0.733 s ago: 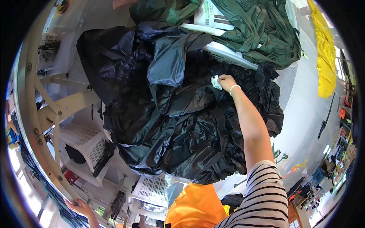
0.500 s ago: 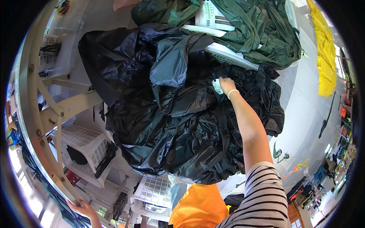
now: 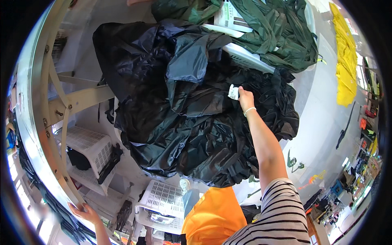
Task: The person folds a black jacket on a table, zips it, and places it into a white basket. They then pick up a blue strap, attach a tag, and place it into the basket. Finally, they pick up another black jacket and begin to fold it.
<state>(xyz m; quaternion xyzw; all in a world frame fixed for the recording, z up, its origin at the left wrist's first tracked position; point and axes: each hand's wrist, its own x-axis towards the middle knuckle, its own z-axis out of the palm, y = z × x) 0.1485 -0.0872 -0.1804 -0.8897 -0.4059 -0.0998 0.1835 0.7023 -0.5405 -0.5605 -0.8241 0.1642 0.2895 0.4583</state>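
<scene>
My right hand (image 3: 246, 99) is closed on a small crumpled white slip of paper (image 3: 233, 92), pinched between thumb and fingers. It is over a large heap of shiny black fabric (image 3: 192, 134). A smoother dark piece with a grey-blue flap (image 3: 188, 65) lies on the far left part of the heap. At the lower left, my left hand (image 3: 85, 213) rests by the metal edge of a table frame (image 3: 45, 134), its fingers stretched and holding nothing that I can see.
Dark green fabric (image 3: 281, 36) fills a white basket (image 3: 250, 57) beyond the heap. Yellow fabric (image 3: 346, 61) lies at the far right. White plastic baskets (image 3: 163, 198) stand low by my orange-clothed lap (image 3: 214, 214), with another basket (image 3: 87, 141) below the frame at left.
The white slip shows more fully in my right hand, which has tilted slightly. My left hand stays by the frame edge. The whole view has shifted a little.
</scene>
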